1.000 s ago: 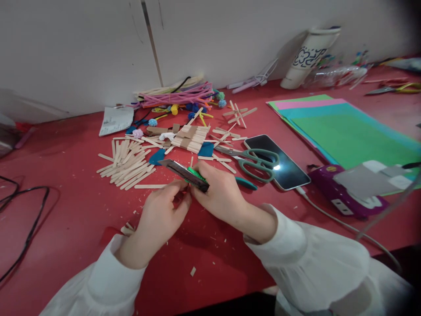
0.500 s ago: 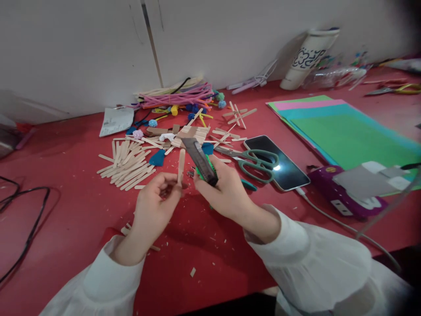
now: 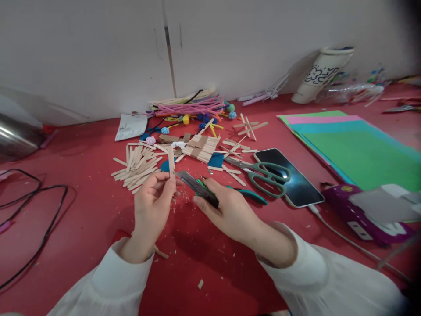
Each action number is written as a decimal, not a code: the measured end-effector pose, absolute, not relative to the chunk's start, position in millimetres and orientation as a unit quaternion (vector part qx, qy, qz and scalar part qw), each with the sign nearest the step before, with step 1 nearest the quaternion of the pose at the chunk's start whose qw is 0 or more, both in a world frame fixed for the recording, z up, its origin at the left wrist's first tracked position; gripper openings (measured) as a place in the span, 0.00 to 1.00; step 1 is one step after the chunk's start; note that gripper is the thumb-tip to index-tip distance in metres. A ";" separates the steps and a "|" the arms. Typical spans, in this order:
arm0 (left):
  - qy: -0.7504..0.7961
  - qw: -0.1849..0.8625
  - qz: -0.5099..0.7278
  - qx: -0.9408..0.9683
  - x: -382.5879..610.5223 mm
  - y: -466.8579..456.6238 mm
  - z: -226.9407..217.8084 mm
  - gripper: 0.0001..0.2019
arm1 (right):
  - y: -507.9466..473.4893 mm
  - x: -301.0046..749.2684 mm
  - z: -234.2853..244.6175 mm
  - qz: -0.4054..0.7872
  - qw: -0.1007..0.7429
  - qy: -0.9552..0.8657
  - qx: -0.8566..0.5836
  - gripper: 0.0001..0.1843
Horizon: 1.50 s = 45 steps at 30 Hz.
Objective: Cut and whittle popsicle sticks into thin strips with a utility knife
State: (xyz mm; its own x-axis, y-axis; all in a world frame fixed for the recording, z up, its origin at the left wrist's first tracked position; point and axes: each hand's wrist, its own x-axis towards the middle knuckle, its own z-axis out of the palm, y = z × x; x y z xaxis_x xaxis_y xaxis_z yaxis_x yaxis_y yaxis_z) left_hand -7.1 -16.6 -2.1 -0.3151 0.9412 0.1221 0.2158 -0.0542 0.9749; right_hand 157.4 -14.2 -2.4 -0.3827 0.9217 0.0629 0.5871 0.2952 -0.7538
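My left hand pinches a wooden craft stick near its lower end, so that it stands upright. Closed around the green and black handle of a utility knife is my right hand. The knife's blade points up and left, its tip close to the stick; whether they touch I cannot tell. Behind the hands lie a heap of craft sticks and a raft of sticks joined side by side. Small wood shavings are scattered on the red table beneath.
Green-handled scissors overlap a phone on the right, near a purple box and stacked coloured sheets. Pink pipe cleaners lie by the wall. A white tumbler leans there. A black cable loops at left.
The knife has swung lower and leftward, bringing its blade closer to the stick. The stick is still held upright in my left hand. The whole view has shifted a little.
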 end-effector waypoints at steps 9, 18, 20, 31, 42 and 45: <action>0.605 0.283 0.542 0.510 -5.2 -17.4 -1.3 0.04 | -13.1 156.6 -3.1 0.319 0.234 -0.765 -0.509 0.07; 0.608 0.195 0.511 0.575 -10.4 -20.0 -7.4 0.05 | -14.3 156.3 -0.6 0.282 0.192 -0.788 -0.512 0.08; 0.611 0.189 0.493 0.590 -11.5 -20.5 -7.6 0.06 | -15.0 157.3 -1.4 0.258 0.169 -0.800 -0.514 0.10; 0.627 0.222 0.439 0.604 -12.5 -21.0 -9.5 0.08 | -16.0 160.0 1.4 0.292 0.150 -0.791 -0.517 0.07; 0.630 0.302 0.495 0.517 -7.6 -15.8 2.0 0.06 | -5.3 162.1 -0.7 0.651 0.225 -0.605 -0.399 0.11; 0.619 0.323 0.502 0.510 -8.5 -16.6 2.5 0.06 | -4.8 163.0 0.8 0.685 0.230 -0.584 -0.371 0.11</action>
